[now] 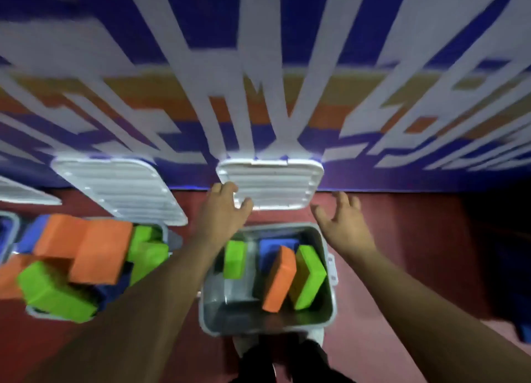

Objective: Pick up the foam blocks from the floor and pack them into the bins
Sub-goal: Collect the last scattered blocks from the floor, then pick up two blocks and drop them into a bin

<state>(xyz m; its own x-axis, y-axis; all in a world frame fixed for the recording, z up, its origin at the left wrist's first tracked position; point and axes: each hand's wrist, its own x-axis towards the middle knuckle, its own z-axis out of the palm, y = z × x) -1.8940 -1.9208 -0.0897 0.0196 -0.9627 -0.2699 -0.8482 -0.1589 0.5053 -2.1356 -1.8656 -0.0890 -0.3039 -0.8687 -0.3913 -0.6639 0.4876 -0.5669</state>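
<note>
1. Red floor [402, 239] underfoot, blue, white and orange wall [258, 38] behind, and both bins sit against it.
2. At the left of the frame, the heaped bin [37, 311] is brimming: orange blocks [100, 253] and green blocks [54, 293] are piled above its rim.
3. Moving to centre, the left hand [221, 207] is up at the white lid [275, 181]. Its fingers curl over the lid's left corner and the thumb lies on the ribbed face.
4. Below it, the open bin [258, 328] holds a green block [234, 259], a blue block [273, 247], an orange slab [280, 279] standing on edge and a tilted green slab [309, 276]. There's room left.
5. I'd reckon this foam is light, squashy and grippy: grasp across the narrow faces, one hand is plenty, and no fear of breakage.
6. On the right, the right hand [342, 224] hovers beside the lid, fingers spread, holding nothing.
</note>
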